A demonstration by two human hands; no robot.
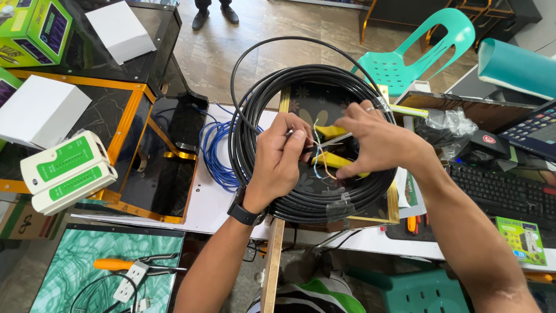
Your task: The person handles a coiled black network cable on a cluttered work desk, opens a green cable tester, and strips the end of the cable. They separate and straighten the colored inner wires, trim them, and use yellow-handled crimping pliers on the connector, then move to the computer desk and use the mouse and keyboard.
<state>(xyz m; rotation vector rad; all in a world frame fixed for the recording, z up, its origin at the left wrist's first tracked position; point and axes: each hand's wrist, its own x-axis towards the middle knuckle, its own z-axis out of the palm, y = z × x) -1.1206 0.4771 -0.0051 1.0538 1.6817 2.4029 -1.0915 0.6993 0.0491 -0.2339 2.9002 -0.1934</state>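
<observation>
**Thin wires held over a big black coil**

The thin coloured wires (317, 155) stick out between the two hands, right over the middle of the big black cable coil (272, 98). The coil lies flat on a dark tray with a gold rim (394, 203), in the middle of the tabletop (202, 208).

The left hand (281, 159) pinches the wires with its fingertips pressed together. A black watch (244, 213) sits on that wrist. The right hand (379, 142) is curled around a yellow-handled cutter tool (333, 159), squeezing the handles. The tool's metal tip points left, toward the wires.

Just left of the coil lies a bunch of blue cable (215, 153). Far left sit two white testers with green faces (66, 172), close together, and a white box (40, 110) beyond them. A green box (35, 29) sits at the far left corner.

On the right are a black keyboard (501, 191) and a calculator (536, 133). A teal plastic chair (423, 52) stands on the floor, far right. Near left, a power strip (132, 281) and an orange-handled tool (113, 264) lie on a green board (81, 255).
</observation>
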